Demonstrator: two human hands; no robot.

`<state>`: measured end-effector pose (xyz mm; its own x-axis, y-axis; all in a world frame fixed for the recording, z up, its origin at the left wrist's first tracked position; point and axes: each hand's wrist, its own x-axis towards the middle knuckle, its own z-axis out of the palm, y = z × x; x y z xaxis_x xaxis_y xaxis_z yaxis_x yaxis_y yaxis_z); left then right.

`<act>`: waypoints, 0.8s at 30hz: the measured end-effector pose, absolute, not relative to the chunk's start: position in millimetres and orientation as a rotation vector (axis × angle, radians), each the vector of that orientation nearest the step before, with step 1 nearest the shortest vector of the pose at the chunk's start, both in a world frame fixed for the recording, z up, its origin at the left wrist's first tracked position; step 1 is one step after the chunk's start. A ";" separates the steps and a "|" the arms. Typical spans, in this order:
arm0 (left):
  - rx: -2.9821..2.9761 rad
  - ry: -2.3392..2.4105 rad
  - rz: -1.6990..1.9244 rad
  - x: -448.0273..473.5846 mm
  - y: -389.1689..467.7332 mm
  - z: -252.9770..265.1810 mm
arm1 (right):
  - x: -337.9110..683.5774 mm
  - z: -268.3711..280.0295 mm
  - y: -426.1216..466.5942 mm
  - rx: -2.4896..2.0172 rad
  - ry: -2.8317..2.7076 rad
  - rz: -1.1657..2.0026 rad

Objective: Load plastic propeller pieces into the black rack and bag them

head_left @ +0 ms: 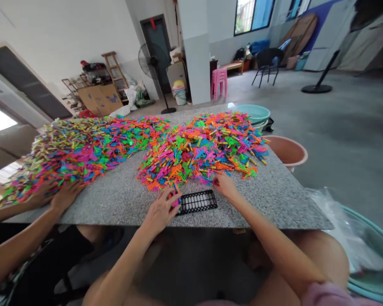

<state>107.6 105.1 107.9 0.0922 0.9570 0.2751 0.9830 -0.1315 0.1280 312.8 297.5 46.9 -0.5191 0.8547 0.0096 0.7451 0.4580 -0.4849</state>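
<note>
A small black lattice basket lies near the table's front edge, its right part showing bare slats. My left hand curls over its left end, fingers closed around a few small coloured plastic pieces there. My right hand is at the front edge of a big pile of bright plastic pieces, just beyond the basket's right end. Its fingers are pinched at a blue plastic piece. The pile mixes orange, green, pink and blue pieces, some with yellow stick-like parts. The exact shape of the held pieces is too small to tell.
A second long pile covers the left of the speckled stone table. Another person's hands work at it. To the right stand an orange basin, a teal basin and a tub with clear plastic bags.
</note>
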 end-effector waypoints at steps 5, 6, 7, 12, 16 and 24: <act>-2.231 -2.067 -0.298 114.8 111.0 119.1 | 292.5 24.8 231.2 -1.016 -2.057 1.630; -2.229 -2.071 -0.293 116.1 111.3 120.2 | 282.9 21.2 218.0 -0.926 -1.939 1.745; -2.223 -2.074 -0.298 117.3 111.1 120.7 | 273.5 18.6 207.1 -0.882 -1.860 1.781; -2.163 -2.139 -0.341 119.6 107.8 118.1 | 245.0 21.8 193.9 -1.026 -2.309 1.186; -2.123 -2.229 -0.269 120.9 110.4 118.4 | 232.1 35.4 200.5 -1.108 -2.683 0.838; -2.052 -2.158 -0.314 121.1 112.7 114.0 | 229.0 46.9 198.8 -0.980 -2.734 0.848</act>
